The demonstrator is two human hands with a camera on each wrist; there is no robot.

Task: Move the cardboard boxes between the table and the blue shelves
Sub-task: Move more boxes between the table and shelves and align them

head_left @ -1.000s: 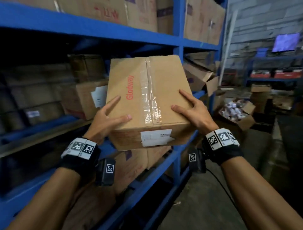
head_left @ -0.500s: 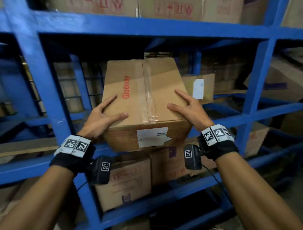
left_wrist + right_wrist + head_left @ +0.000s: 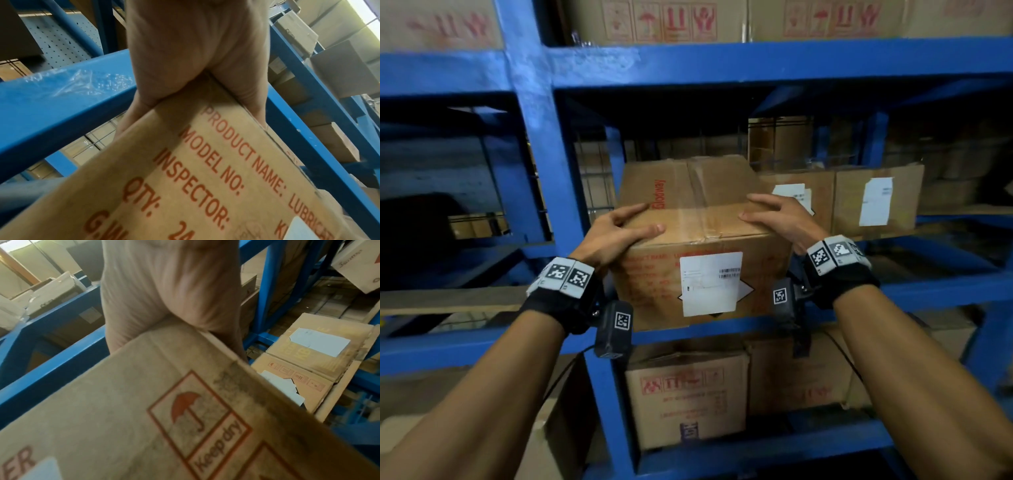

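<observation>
Glodway cardboard box [image 3: 698, 240] sitting at the front lip of the blue shelf [image 3: 756, 61], middle tier, just right of the thick blue upright [image 3: 544, 178]. Hard to tell whether the bottom is fully down on the front rail yet or a hair above it. Pointing label-side out, taped seam running front to back.

Left hand [image 3: 616, 233] wrapped over the near-left top corner, thumb lying on top, fingers curling down the side. Right hand [image 3: 774, 216] doing the same at the near-right top corner, fingers spread over the edge. So both gripping the box, nothing loose. Wrist views just show palms jammed against the corners, printed side panels filling the rest.

Stuff that could go sideways from here, guessing only:
- Pretty snug slot. Upright on the left side of the box, labelled neighbour box [image 3: 801, 202] on its right. Sliding in crooked probably catches a corner on the upright or shoves the neighbour back.
- Knuckles on the left hand close to that upright, easy pinch if pushed straight in without shifting the grip.
- Letting go early with most of the box overhanging the rail likely tips it forward onto the lower-tier boxes [image 3: 688, 394].
- Top-corner grip only, no support underneath, so a slip is possible if the box turns out heavy.
</observation>
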